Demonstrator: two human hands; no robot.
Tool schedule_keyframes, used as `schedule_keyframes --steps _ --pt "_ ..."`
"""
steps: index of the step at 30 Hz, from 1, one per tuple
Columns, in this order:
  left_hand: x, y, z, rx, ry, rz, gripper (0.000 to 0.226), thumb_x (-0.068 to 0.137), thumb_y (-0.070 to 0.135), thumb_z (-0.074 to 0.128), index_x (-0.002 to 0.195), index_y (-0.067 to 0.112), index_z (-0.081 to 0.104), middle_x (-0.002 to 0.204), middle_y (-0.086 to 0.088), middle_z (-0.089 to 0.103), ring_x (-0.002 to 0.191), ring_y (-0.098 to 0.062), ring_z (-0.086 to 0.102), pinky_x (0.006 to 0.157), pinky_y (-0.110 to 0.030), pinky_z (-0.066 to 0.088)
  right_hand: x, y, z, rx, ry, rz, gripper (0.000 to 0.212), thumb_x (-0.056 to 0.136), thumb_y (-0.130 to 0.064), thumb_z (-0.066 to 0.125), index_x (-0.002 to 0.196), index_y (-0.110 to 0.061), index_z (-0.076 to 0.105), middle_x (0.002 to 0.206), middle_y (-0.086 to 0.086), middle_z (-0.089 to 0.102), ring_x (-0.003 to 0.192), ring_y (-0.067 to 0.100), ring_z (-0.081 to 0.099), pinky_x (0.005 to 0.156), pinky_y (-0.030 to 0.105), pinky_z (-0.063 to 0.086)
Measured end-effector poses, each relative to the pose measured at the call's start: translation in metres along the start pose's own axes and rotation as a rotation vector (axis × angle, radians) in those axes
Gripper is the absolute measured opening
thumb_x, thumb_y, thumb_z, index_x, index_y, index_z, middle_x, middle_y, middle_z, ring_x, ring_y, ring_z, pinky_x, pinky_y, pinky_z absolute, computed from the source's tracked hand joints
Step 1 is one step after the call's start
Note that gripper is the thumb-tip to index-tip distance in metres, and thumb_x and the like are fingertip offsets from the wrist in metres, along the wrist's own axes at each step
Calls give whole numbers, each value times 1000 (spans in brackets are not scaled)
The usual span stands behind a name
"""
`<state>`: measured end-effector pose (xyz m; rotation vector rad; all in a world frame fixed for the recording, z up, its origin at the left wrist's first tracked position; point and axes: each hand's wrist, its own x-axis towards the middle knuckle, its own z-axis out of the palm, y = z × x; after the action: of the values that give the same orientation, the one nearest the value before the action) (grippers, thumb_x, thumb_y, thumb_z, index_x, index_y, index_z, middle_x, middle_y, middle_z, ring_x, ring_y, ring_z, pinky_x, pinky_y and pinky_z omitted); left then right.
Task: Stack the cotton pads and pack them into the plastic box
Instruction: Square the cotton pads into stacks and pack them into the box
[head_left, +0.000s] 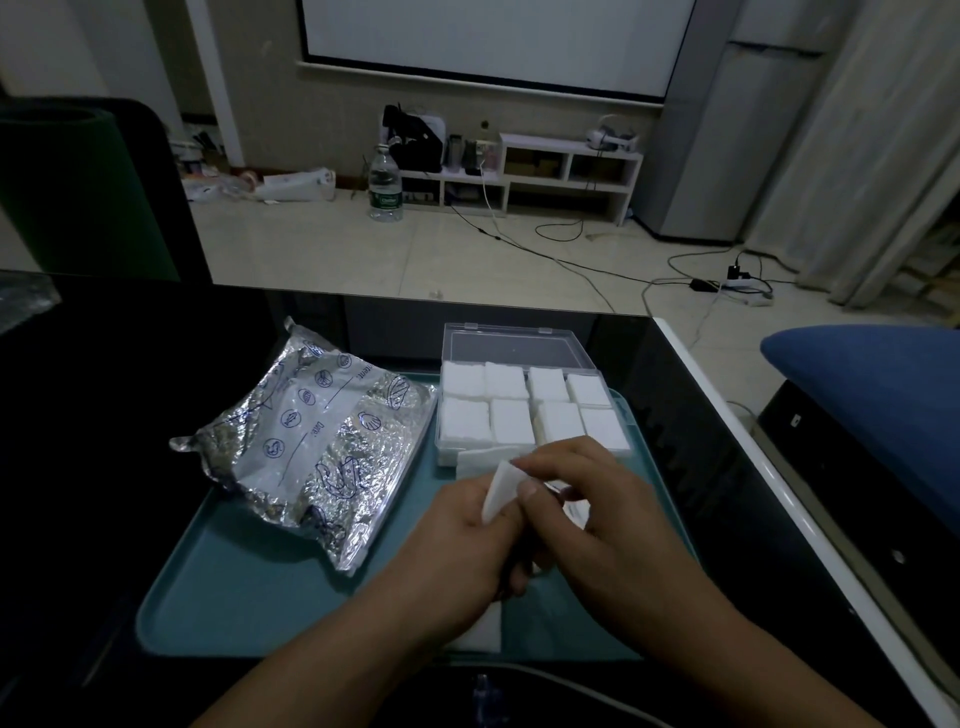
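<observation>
Fingers of both hands, left (470, 525) and right (587, 512), pinch one white pad (500, 488) over a teal tray (249, 587). At twelve o'clock, an open box (519, 343) holds eight pad stacks.

Crinkled foil bag (311, 447) on teal tray (249, 597), water bottle (385, 183) (upright) on floor, white shelf (566, 171)

On the counter (130, 364) sits a tray (249, 587). The foil bag (311, 441) lies on the tray's left part, the plastic box (530, 410) at its far right, with cotton pads (511, 423) inside in two rows. Loose pads (480, 460) lie just before the box, perhaps touching it.
</observation>
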<state>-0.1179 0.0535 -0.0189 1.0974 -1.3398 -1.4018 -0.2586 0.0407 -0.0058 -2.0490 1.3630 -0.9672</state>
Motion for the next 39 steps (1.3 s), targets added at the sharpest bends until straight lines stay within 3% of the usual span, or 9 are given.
schedule_keyframes --steps 3,8,12,17,20,23,28,31,39 --pt "-1 2 2 11 -41 -6 33 104 20 45 80 3 61 48 3 57 40 -6 43 43 -15 32 3 2 -2 131 27 133 3 86 -25 67 86 -27 70 89 -12 68 85 4 65 77 26 52" --pt "3 -11 1 220 31 72 29 92 39 49 94 17 68 82 -2 73 66 -15 67 55 -20 42 7 2 -13 29 66 106 13 88 -16 65 80 -24 68 75 -14 68 73 2 63 64 15 46" --pt "7 -14 2 256 204 109 10 95 19 61 92 19 70 74 1 72 60 -12 67 56 -21 45 9 5 -18 28 101 120 14 89 -13 66 82 -24 70 73 -16 68 70 0 64 63 14 49" --pt "13 3 14 202 361 166 28 92 12 65 113 31 62 72 -3 70 60 -9 68 59 -18 51 15 4 -22 555 122 443 9 89 -10 67 97 -12 71 72 6 72 60 10 63 56 23 47" --pt "35 11 20 284 345 179 34 93 16 64 124 30 62 73 -2 71 63 -7 68 60 -17 50 29 8 -34 539 111 523 7 89 -11 66 93 -9 71 69 8 69 59 12 60 54 25 47" --pt "75 18 24 531 275 164 31 96 26 58 127 26 64 90 3 75 85 -10 69 82 -32 54 66 20 -56 447 154 564 9 88 -9 66 96 -7 70 76 8 68 62 15 57 53 25 47" --pt "149 32 10 989 373 209 30 100 29 47 124 24 63 120 0 64 117 -23 54 103 -44 41 136 57 -84 140 172 659 22 84 -12 72 104 -4 68 89 11 67 75 17 61 69 30 56" --pt "175 35 2 1213 262 192 30 99 29 48 125 29 62 130 -2 54 128 -25 39 108 -43 28 156 74 -80 46 153 701 26 79 -12 78 98 2 68 85 16 68 68 20 59 69 33 54" --pt "197 18 4 1276 20 121 29 97 28 51 123 32 63 152 -6 37 148 -30 9 119 -55 -2 169 100 -56 -96 132 699 30 75 -17 82 96 -4 65 88 10 67 79 19 64 74 31 56"
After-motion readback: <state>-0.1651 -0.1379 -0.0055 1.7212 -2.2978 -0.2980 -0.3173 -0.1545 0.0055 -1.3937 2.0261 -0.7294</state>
